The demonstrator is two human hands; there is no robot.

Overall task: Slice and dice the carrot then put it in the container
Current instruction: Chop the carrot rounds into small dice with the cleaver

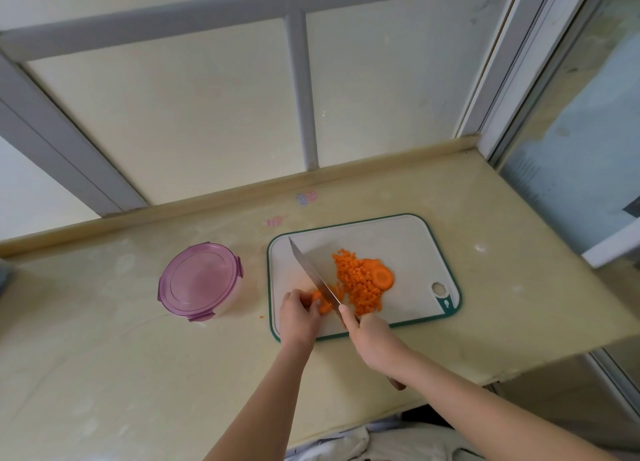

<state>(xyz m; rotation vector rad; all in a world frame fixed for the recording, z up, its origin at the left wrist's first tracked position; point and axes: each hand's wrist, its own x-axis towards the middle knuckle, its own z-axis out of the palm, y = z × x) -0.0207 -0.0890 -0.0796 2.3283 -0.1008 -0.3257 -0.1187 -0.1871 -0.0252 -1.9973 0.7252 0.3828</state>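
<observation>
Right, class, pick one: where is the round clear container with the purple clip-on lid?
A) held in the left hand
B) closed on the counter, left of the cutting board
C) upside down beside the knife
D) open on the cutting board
B: the round clear container, purple lid on, stands on the beige counter left of the white green-rimmed cutting board.

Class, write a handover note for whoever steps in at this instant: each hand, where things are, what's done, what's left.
The left hand holds the carrot stub on the cutting board. The right hand grips the knife, blade at the stub.
The diced pile lies mid-board, uncut slices at its right edge. The container sits left of the board, lid on.
Done: most dicing. Left: dice stub and slices, open container, fill it.
</observation>
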